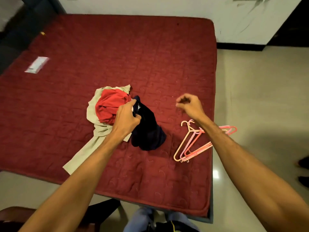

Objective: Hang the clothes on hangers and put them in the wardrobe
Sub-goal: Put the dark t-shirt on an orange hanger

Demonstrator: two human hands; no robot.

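gripping the dark navy garment point(147, 129) at its upper edge with the left hand point(127, 117), fingers and thumb curled round a fold of cloth, the rest slumped in a heap on the mattress point(117, 56). holding nothing visible in the right hand point(189, 104), raised over the mattress to the right of the navy heap, fingers curled in toward the palm, somewhat blurred.

just left of the left hand, touching the navy cloth: a crumpled red garment point(108, 104) lying on top of a beige garment point(93, 129), with one beige end trailing toward the near edge of the mattress.

under the right forearm, near the right edge of the mattress: a bundle of pink hangers point(192, 144), stacked together, hooks toward the far side, one end poking out past the edge, well clear of the clothes.

far off on the left side of the red quilted mattress: a small white packet point(36, 64), too blurred to read.

around the mattress: pale glossy floor point(250, 97) on the right, scuffed white wall point(150, 5) at the back. at the bottom edge of the view: legs in blue jeans point(142, 218).
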